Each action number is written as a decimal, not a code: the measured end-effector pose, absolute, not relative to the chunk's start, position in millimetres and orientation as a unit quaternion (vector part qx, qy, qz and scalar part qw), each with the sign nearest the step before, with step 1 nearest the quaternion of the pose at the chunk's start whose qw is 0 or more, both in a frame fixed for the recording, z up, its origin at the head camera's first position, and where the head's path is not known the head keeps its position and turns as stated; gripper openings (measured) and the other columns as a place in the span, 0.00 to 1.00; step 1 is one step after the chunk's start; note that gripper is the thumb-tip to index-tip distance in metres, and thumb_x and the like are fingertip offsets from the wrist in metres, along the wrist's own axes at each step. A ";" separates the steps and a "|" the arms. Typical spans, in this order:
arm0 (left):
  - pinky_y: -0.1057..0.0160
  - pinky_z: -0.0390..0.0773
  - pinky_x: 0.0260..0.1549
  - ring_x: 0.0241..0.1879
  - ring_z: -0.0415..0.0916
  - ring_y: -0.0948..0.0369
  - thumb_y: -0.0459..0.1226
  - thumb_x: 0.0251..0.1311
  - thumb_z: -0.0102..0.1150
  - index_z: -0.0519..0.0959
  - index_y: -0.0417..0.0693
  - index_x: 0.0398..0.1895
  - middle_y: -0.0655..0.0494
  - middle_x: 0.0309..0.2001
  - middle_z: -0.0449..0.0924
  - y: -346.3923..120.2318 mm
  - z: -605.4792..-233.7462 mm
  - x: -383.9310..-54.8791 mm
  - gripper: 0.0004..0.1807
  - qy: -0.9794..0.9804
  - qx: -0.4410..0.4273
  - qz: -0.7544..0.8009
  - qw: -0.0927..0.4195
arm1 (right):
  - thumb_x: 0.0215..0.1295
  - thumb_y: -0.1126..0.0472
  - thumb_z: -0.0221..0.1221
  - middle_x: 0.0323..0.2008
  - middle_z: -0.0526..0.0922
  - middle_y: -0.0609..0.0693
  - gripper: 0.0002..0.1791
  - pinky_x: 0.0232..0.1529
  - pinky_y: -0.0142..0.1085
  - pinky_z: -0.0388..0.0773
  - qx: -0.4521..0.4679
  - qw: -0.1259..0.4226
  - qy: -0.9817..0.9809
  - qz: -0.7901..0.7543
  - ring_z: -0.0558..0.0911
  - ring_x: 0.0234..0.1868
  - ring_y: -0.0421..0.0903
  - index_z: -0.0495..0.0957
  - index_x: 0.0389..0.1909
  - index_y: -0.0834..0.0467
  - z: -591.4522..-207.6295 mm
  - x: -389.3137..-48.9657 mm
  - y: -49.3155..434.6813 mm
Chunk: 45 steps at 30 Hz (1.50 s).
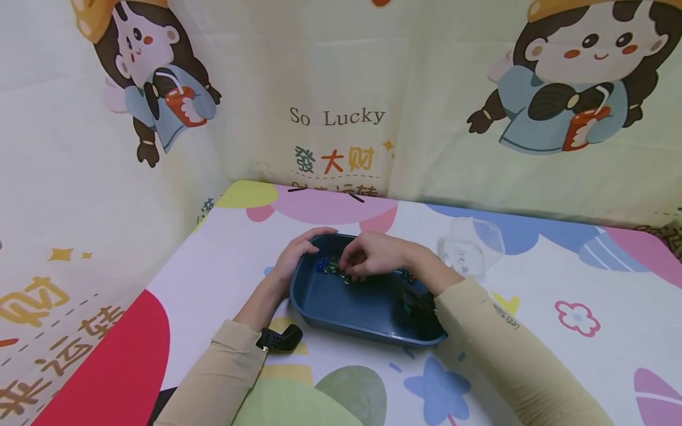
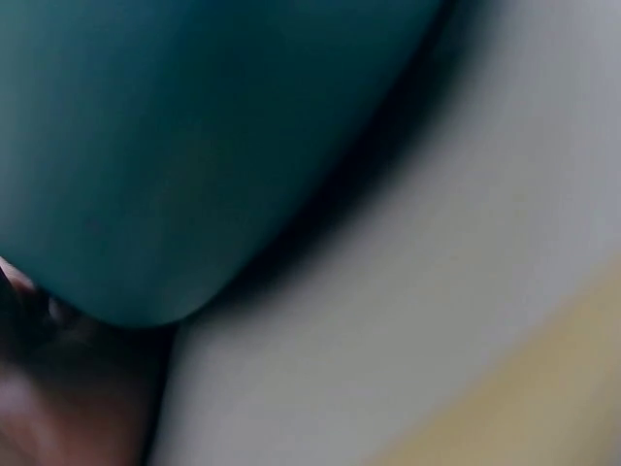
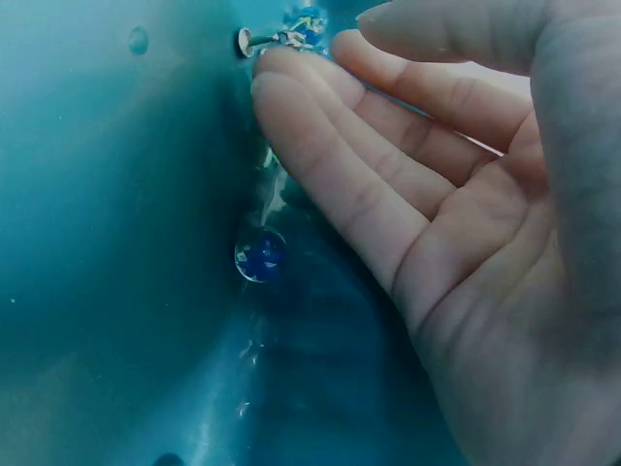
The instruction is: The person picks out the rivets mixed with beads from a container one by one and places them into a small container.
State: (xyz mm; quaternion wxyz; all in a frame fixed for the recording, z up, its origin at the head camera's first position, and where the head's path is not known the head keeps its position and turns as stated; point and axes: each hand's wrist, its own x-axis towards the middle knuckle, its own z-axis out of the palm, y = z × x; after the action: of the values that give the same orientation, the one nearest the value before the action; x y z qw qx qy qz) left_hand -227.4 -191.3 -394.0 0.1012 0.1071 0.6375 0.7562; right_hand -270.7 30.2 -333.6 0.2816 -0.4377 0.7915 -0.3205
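A dark blue plastic basin [image 1: 351, 313] sits on the patterned table. My left hand [image 1: 293, 255] grips its far left corner, thumb over the rim; the left wrist view shows mostly the blurred basin wall [image 2: 194, 146]. Inside the basin, my right hand [image 1: 380, 254] reaches down among small glass marbles [image 1: 327, 265]. The right wrist view shows this right hand [image 3: 437, 204] with fingers loosely extended, thumb apart and nothing in the palm. A blue-and-clear marble [image 3: 260, 255] lies beside its fingers. More marbles [image 1: 408, 276] lie under the right forearm, partly hidden.
A clear plastic container [image 1: 471, 242] stands behind the right forearm, right of the basin. A black wrist camera [image 1: 279, 338] juts from the left wrist, near the basin's front left. A printed cloth backdrop [image 1: 341, 71] rises behind the table.
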 end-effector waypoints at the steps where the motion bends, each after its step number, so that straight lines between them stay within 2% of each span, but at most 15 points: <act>1: 0.61 0.74 0.54 0.61 0.70 0.49 0.29 0.61 0.33 0.70 0.38 0.68 0.46 0.69 0.68 -190.8 -394.0 -227.5 0.31 0.637 0.107 0.756 0.102 | 0.67 0.68 0.59 0.36 0.87 0.50 0.12 0.39 0.35 0.82 -0.441 0.277 0.794 -0.313 0.85 0.34 0.43 0.84 0.48 0.65 -333.6 -270.6 30.7; 7: 0.60 0.73 0.55 0.62 0.69 0.48 0.29 0.61 0.32 0.71 0.39 0.68 0.47 0.69 0.68 -190.0 -393.2 -227.2 0.31 0.641 0.105 0.754 0.100 | 0.66 0.66 0.59 0.39 0.87 0.49 0.13 0.44 0.34 0.81 -0.453 0.261 0.802 -0.288 0.84 0.37 0.40 0.85 0.49 0.64 -333.7 -270.2 30.6; 14: 0.61 0.72 0.55 0.62 0.69 0.49 0.28 0.61 0.32 0.71 0.38 0.67 0.47 0.69 0.68 -190.6 -393.5 -226.6 0.31 0.637 0.099 0.758 0.098 | 0.67 0.67 0.59 0.43 0.87 0.50 0.14 0.49 0.35 0.79 -0.468 0.278 0.783 -0.300 0.84 0.41 0.41 0.84 0.51 0.65 -336.5 -271.5 27.8; 25: 0.61 0.73 0.54 0.60 0.70 0.50 0.28 0.60 0.33 0.71 0.38 0.67 0.46 0.68 0.68 -190.5 -394.7 -226.8 0.31 0.635 0.104 0.759 0.101 | 0.65 0.68 0.62 0.38 0.85 0.47 0.11 0.47 0.34 0.79 -0.479 0.276 0.785 -0.280 0.81 0.37 0.42 0.85 0.47 0.62 -338.2 -273.6 28.2; 31: 0.61 0.72 0.55 0.62 0.68 0.51 0.28 0.60 0.33 0.71 0.38 0.68 0.47 0.69 0.67 -191.1 -393.5 -226.7 0.31 0.640 0.106 0.755 0.097 | 0.65 0.67 0.64 0.37 0.85 0.45 0.10 0.45 0.34 0.79 -0.480 0.285 0.784 -0.271 0.80 0.36 0.41 0.85 0.46 0.60 -341.4 -274.3 26.4; 45: 0.58 0.67 0.60 0.64 0.66 0.51 0.29 0.61 0.33 0.71 0.39 0.67 0.47 0.70 0.66 -191.5 -393.8 -226.6 0.30 0.646 0.121 0.748 0.092 | 0.65 0.65 0.65 0.32 0.81 0.41 0.06 0.40 0.34 0.78 -0.497 0.263 0.804 -0.194 0.78 0.32 0.40 0.84 0.41 0.54 -340.8 -268.6 16.4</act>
State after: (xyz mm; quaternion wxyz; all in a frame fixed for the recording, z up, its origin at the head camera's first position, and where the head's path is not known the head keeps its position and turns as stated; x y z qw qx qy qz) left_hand -226.6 -191.5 -393.8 0.0916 0.1210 0.6460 0.7481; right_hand -268.6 16.4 -340.8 0.2627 -0.4974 0.8038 -0.1936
